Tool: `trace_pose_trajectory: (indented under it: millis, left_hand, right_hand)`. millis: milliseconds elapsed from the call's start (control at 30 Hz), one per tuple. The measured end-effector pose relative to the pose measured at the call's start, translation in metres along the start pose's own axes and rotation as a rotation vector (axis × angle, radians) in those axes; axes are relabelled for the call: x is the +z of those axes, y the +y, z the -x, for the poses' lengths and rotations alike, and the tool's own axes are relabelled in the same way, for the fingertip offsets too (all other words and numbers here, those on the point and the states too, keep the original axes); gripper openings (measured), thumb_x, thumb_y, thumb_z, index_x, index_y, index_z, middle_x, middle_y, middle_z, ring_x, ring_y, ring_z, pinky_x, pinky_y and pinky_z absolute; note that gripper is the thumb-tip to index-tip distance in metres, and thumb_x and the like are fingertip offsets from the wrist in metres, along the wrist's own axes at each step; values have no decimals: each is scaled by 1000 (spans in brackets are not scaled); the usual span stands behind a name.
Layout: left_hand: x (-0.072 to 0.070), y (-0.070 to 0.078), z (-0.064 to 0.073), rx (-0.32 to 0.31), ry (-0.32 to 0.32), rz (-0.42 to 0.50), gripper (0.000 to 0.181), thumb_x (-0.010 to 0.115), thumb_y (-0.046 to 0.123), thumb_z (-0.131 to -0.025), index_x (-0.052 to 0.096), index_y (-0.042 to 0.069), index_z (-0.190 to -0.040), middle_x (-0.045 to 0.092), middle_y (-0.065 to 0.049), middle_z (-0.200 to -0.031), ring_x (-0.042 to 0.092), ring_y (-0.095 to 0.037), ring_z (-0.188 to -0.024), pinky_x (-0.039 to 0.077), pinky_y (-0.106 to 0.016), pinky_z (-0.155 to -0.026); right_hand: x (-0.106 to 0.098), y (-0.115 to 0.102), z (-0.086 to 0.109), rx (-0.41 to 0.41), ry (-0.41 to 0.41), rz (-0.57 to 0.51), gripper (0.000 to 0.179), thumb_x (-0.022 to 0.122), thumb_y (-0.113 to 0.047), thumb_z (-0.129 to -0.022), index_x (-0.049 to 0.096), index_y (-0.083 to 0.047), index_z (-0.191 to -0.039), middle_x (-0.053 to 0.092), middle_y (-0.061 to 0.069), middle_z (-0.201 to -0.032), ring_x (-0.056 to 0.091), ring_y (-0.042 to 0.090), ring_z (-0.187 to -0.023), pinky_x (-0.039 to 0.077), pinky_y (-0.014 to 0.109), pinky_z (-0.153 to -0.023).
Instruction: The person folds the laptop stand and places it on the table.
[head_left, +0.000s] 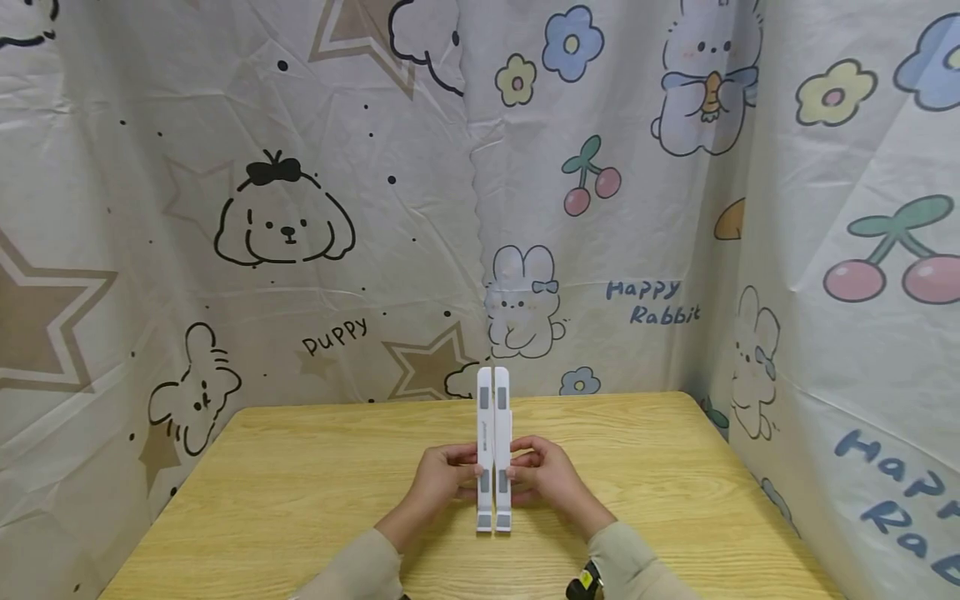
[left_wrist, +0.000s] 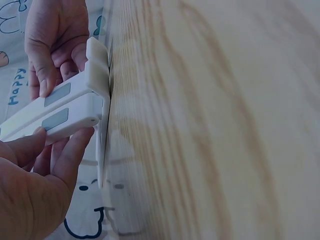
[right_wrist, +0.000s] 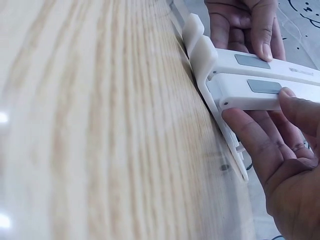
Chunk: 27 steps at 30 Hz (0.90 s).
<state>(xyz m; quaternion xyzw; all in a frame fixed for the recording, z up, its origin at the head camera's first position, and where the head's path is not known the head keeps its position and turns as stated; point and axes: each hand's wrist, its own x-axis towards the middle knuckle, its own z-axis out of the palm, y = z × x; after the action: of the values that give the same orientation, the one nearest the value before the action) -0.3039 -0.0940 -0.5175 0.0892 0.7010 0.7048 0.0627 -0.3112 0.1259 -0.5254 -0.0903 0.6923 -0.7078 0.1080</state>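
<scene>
A white folding laptop stand [head_left: 485, 429], its two long bars side by side with a narrow gap, is held between both hands over the table. Grey pads [right_wrist: 264, 86] line the bars, and hooked lips [left_wrist: 98, 75] stick out at one end. From one side my left hand [head_left: 438, 482] grips a bar, thumb on its face and fingers behind. Opposite it, my right hand [head_left: 557, 479] pinches the other bar in the same manner. Thin legs show beneath the bars in the wrist views. Whether the stand touches the tabletop, I cannot tell.
The wood-grain table [head_left: 322, 467] extends around both hands. Behind it and along its sides hangs a printed cloth [head_left: 420, 275] with cartoon animals, stars and fruit. A black and yellow object [head_left: 584, 581] sits by the right sleeve at the lower edge.
</scene>
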Motion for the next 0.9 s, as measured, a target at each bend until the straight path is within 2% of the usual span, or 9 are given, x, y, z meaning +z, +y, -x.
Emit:
trace_pose_trajectory:
  millis: [400,533,733,900]
  left_hand:
    - [6,-1,-2,-15,1,-14,41,71,-1,-93,65,-4,-133,71,-16,-109,71,-21,-91,65,-47,-74]
    - [5,-1,-1,-16,-13,-10,42,71,1,-94,64,-4,-134,71,-17,-112,71,-21,-94,64,-49,-76]
    - [4,1,5,11,-26,-92,48,71,-2,-92,59,-5,-139,71,-20,-116,69,-23,-99,64,-42,-79]
    - [3,2,10,62,-93,-210,62,73,-10,-86,52,-7,-144,70,-25,-118,70,-31,-103,63,-31,-78]
  right_hand:
    - [-1,0,1,3,-7,2,39,72,2,-92,56,1,-128,69,12,-99,72,22,-85,64,53,-73]
    - [-2,0,-1,-18,-13,42,39,73,2,-92,58,2,-128,71,13,-99,72,23,-87,64,51,-75]
    - [-13,-2,-5,-58,-72,145,38,75,-2,-92,60,3,-127,75,14,-102,73,22,-90,64,45,-82]
    - [-31,-16,-15,-86,-180,251,35,73,-4,-94,61,5,-125,74,19,-105,74,24,-90,64,46,-82]
